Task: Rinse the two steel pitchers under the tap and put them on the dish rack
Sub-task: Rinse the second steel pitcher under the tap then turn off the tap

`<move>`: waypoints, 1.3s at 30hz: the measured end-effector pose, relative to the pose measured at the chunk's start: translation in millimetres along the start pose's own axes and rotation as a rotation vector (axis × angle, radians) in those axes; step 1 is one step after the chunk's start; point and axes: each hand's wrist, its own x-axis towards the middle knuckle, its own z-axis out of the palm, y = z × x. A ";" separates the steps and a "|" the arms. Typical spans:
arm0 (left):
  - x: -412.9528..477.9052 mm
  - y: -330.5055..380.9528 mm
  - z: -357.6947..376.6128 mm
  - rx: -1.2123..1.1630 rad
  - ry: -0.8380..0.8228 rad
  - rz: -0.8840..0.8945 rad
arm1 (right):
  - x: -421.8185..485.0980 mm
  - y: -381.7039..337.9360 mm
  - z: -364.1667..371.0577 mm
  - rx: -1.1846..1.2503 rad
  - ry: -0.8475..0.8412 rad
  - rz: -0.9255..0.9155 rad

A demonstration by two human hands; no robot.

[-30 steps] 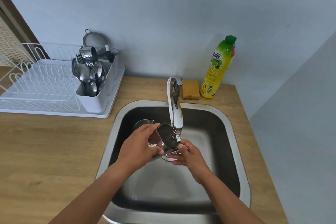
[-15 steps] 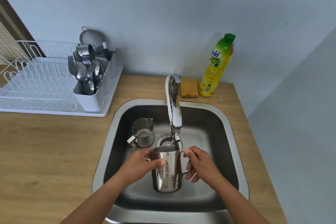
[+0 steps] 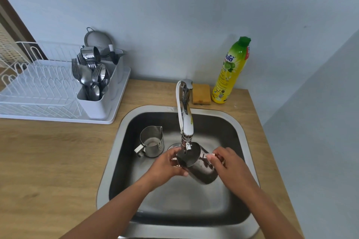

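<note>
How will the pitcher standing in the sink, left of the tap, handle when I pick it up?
The standing pitcher is steel, so likely stiff. It sits upright with a pale pool inside, possibly water, so expect extra weight and a spill if tilted. Its polished wall may be slick; the handle looks the safer hold.

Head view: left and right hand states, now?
Left hand: closed round the rim end of the tilted shiny steel pitcher under the tap.
Right hand: closed, pinching the same pitcher near its handle.

Home kitchen: steel sink (image 3: 240, 128), tap (image 3: 185, 116), dish rack (image 3: 58, 110), soap bottle (image 3: 231, 72) on wooden counter (image 3: 48, 170).
</note>
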 end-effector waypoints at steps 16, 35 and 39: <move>-13.5 13.2 -15.0 0.399 0.272 0.111 | 23.9 19.9 46.8 0.789 -0.147 0.273; -7.9 -11.4 -18.9 0.379 0.237 0.038 | 25.5 25.6 60.5 0.659 -0.203 0.287; -4.3 -18.3 -23.7 0.353 0.222 -0.018 | 23.2 22.5 62.6 0.617 -0.216 0.326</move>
